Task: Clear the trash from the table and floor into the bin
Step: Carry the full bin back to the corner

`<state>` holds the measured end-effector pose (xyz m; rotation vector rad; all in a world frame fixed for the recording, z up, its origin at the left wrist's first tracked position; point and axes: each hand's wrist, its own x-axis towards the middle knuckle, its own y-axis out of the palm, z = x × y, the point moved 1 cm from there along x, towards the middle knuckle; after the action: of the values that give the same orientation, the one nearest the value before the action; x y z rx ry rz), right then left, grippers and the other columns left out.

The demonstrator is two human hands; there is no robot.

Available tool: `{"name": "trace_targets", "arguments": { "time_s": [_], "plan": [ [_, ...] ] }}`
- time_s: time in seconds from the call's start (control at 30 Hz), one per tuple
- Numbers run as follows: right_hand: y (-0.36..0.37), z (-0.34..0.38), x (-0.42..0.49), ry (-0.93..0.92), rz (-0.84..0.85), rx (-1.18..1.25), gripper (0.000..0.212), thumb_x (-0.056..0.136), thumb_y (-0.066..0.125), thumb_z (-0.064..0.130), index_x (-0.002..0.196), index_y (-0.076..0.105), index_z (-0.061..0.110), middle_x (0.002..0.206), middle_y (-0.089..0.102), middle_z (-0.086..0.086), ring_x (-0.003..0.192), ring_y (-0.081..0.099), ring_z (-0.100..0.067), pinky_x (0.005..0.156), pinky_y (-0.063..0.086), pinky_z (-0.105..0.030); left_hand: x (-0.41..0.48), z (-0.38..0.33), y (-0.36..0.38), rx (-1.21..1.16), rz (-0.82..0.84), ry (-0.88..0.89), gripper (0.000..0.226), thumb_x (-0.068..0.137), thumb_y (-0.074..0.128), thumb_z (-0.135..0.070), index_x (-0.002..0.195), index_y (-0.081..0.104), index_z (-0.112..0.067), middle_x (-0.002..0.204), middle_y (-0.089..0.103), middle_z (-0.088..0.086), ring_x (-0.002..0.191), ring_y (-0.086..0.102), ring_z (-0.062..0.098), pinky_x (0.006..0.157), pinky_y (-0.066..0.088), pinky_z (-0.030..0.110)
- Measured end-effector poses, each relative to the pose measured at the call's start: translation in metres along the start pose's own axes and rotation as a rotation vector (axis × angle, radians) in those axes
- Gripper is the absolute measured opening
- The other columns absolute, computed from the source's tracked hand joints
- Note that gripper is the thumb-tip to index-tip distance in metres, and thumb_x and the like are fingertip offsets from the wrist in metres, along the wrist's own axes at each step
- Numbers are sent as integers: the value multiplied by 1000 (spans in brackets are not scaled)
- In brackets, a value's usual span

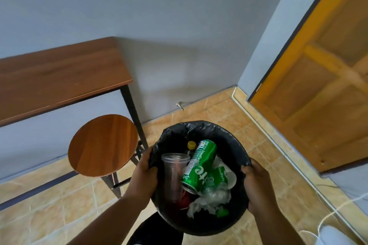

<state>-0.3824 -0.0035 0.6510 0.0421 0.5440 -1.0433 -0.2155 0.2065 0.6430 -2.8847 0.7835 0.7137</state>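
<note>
Left hand [144,175] and right hand [256,185] grip the bin [225,131] rim.

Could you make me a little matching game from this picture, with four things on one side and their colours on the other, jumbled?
Things:
1. can
2. bin liner
3. bottle cap
4. stool

Colours:
A. yellow
B. brown wood
C. green
D. black

Pairs: 1-C, 2-D, 3-A, 4-B

The left hand and right hand grip the bin by its rim.
</note>
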Motion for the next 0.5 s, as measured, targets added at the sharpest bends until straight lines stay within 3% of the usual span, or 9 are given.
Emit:
{"name": "trace_targets", "arguments": {
  "time_s": [0.1, 0.2, 0.37, 0.5],
  "plan": [
    [3, 9, 57, 27, -60, -7, 32, 96, 46, 7, 102, 73, 24, 97, 76, -10, 87, 71, -34, 79, 56, -51, 59, -8, 27, 10, 5, -26, 67, 87, 39, 21, 109, 63, -37, 103, 74, 6, 92, 73, 23, 78, 62, 42],
    [8, 26, 109, 71, -82, 24, 31, 98, 46, 8, 109, 70, 24, 103, 74, -10, 90, 70, -35, 79, 56, -49, 116, -17, 48, 51, 13, -46, 66, 84, 41, 18, 121, 62, -32, 108, 74, 5, 101, 71, 25, 90, 58, 53],
    [17, 66, 186, 77, -52, -5, 31, 98, 46, 8, 106, 69, 28, 101, 74, -8, 89, 70, -34, 82, 55, -50, 188, -42, 77, 85, 5, -73, 61, 82, 47, 0, 120, 58, -47, 116, 71, 4, 108, 68, 27, 93, 55, 55],
    [32, 87, 246, 59, 23, -83, 34, 98, 48, 11, 94, 71, 36, 102, 74, -3, 92, 69, -33, 87, 55, -54, 234, -54, 90, 68, -75, -81, 67, 84, 44, 6, 118, 56, -50, 117, 70, 5, 108, 68, 28, 92, 57, 54]
  ]
}}
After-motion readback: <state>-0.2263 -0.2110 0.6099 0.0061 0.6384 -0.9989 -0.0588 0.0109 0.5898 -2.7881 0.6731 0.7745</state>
